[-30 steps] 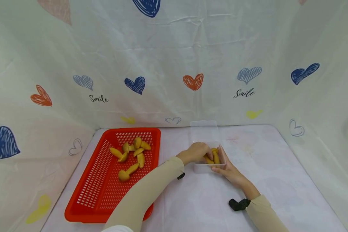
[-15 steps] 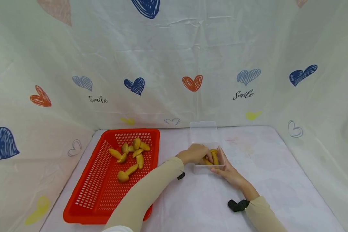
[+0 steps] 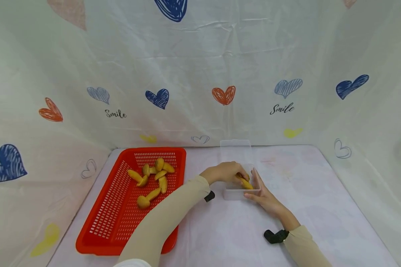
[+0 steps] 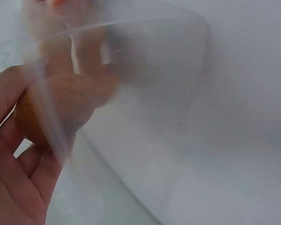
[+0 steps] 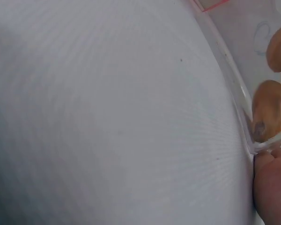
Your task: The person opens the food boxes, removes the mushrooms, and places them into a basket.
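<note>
A clear plastic box stands on the table with its hinged lid raised at the back. My left hand reaches into it from the left and grips a yellow-brown mushroom, seen through the blurred box wall in the left wrist view. A yellow mushroom stem shows below those fingers in the head view. At the box's right side, my right hand holds the box between thumb and fingers. Through the wall in the right wrist view, a mushroom lies near the box corner.
A red perforated basket stands at the left, with several mushrooms in its far half. My left forearm crosses its near right corner. A cloth printed with hearts hangs behind the white-covered table.
My left hand has risen slightly and turned inside the box. Two mushrooms showed beside its fingers before; now one slanted stem shows there. My right hand stays in place on the box.
</note>
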`<act>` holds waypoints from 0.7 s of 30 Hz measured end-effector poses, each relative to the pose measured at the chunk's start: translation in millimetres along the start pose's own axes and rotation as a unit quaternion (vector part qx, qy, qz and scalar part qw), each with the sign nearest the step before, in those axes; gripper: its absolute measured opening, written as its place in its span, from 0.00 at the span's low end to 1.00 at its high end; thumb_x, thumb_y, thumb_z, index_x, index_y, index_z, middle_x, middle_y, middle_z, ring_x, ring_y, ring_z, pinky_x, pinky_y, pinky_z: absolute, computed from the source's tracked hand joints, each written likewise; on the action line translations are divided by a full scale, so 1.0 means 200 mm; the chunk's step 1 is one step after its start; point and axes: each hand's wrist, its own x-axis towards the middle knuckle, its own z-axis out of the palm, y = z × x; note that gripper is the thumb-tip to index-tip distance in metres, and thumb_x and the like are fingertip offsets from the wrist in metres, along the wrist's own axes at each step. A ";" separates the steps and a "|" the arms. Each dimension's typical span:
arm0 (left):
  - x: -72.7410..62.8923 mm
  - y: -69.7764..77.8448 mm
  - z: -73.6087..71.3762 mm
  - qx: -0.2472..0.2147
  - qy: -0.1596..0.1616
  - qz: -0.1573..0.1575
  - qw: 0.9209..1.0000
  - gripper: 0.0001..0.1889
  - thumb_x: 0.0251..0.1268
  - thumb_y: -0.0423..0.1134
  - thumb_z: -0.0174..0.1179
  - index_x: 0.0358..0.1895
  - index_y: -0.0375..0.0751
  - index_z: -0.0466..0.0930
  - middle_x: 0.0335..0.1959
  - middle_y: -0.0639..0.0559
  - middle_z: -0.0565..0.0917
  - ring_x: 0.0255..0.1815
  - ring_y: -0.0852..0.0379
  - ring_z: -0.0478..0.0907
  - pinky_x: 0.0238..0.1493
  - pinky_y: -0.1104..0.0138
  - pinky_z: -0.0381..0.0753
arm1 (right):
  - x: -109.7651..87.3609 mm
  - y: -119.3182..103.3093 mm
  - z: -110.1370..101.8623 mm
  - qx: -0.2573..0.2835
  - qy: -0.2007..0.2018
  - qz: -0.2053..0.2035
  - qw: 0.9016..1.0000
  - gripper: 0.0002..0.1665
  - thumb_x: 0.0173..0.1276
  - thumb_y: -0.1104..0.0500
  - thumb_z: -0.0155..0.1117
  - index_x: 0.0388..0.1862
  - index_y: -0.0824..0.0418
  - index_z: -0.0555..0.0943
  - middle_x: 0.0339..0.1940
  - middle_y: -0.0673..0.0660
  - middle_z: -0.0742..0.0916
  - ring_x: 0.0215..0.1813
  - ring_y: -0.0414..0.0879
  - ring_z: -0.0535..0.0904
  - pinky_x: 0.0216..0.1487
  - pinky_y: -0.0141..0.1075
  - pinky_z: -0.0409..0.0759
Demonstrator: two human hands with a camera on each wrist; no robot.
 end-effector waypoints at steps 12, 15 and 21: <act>-0.18 -0.01 -0.21 -0.131 0.047 0.031 0.990 0.14 0.67 0.32 0.65 0.55 0.40 0.85 0.44 0.55 0.85 0.38 0.62 0.79 0.42 0.74 0.81 | 0.01 0.01 0.00 -0.009 0.001 -0.002 1.000 0.62 0.73 0.62 0.63 0.81 0.44 0.26 0.81 0.59 0.34 0.79 0.64 0.31 0.73 0.62 0.43; -0.25 -0.01 -0.26 -0.137 0.060 0.024 0.988 0.15 0.68 0.33 0.64 0.57 0.41 0.84 0.47 0.54 0.85 0.39 0.60 0.79 0.43 0.72 0.81 | 0.01 0.01 0.00 -0.013 0.005 0.002 1.000 0.63 0.72 0.62 0.64 0.81 0.43 0.26 0.82 0.58 0.34 0.80 0.62 0.30 0.74 0.61 0.37; -0.41 -0.02 -0.35 -0.150 0.078 0.014 0.985 0.16 0.71 0.35 0.62 0.59 0.42 0.83 0.49 0.52 0.83 0.39 0.58 0.81 0.44 0.69 0.82 | 0.02 0.01 0.00 -0.020 0.012 0.009 1.000 0.62 0.72 0.60 0.65 0.81 0.42 0.28 0.82 0.58 0.36 0.80 0.60 0.28 0.73 0.64 0.33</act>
